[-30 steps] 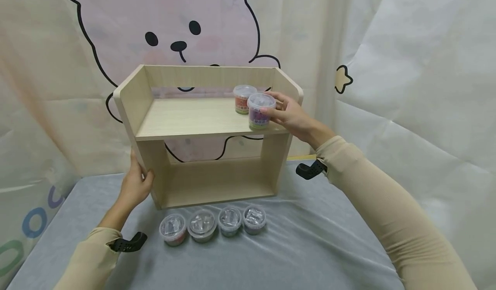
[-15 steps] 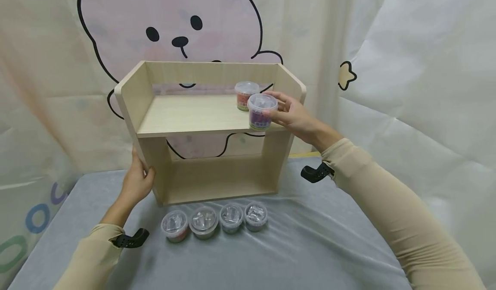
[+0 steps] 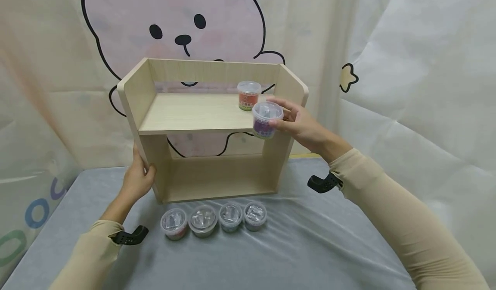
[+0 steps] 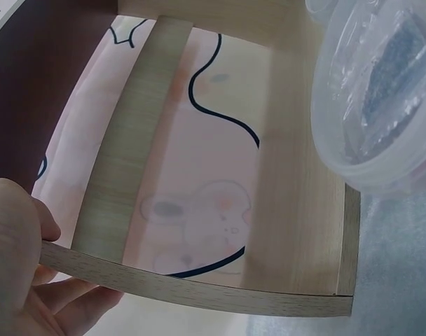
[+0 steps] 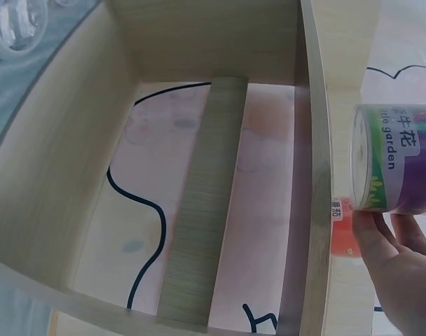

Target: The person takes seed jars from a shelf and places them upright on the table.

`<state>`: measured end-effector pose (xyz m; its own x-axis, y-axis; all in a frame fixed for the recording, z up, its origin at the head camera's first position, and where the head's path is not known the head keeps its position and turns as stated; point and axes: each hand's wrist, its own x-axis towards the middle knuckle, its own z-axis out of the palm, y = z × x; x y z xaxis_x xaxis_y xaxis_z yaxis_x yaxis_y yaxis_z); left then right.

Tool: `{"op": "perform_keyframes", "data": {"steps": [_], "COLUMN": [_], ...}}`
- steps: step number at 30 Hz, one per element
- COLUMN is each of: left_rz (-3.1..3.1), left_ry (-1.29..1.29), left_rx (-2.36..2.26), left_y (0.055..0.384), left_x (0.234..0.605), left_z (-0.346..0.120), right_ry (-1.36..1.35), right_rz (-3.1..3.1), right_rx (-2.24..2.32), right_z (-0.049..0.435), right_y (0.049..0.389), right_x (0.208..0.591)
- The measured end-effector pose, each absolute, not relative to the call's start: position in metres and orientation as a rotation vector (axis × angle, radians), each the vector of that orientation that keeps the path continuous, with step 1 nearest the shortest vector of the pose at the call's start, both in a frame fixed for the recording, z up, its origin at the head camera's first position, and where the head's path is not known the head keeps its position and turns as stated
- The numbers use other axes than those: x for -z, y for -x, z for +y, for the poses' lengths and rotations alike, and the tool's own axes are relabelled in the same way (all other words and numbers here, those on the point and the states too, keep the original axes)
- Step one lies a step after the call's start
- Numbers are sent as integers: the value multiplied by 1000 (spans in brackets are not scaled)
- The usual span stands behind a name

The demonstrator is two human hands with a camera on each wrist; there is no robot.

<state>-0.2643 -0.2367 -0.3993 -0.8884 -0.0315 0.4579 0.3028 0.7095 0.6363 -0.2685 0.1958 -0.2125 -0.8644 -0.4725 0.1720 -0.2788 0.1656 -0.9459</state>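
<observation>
My right hand (image 3: 304, 128) pinches a clear-lidded plastic tub with a purple label (image 3: 264, 128). The tub overlaps the front edge of the upper board of a pale wooden shelf unit (image 3: 193, 111). In the right wrist view the tub's label (image 5: 409, 140) reads "little garden", and the fingers hold it near its base. On that upper board, toward the right, stands an orange-labelled tub (image 3: 248, 98). With thumb and fingers, my left hand (image 3: 137, 178) grips the unit's left side panel. The left wrist view shows the thumb inside and fingers outside the panel edge (image 4: 199, 290).
In front of the unit, several lidded tubs (image 3: 203, 221) stand in a row on the grey-blue tablecloth (image 3: 294, 247). Behind hangs a curtain (image 3: 310, 44) printed with a cartoon bear. A pale curtain (image 3: 426, 87) closes off the right side.
My right hand has brought the purple-labelled tub toward me and slightly down, from over the upper board to its front edge. My left hand keeps its hold on the side panel.
</observation>
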Motion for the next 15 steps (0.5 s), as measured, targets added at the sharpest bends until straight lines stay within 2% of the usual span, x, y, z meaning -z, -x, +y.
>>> {"op": "perform_keyframes", "data": {"steps": [15], "left_rz": [-2498], "left_ry": [185], "left_rx": [1039], "left_y": [264], "left_x": [399], "left_z": [-236], "right_ry": [709], "right_rz": [2232], "right_rx": [1754], "right_z": [211], "right_y": [255], "right_x": [228]}}
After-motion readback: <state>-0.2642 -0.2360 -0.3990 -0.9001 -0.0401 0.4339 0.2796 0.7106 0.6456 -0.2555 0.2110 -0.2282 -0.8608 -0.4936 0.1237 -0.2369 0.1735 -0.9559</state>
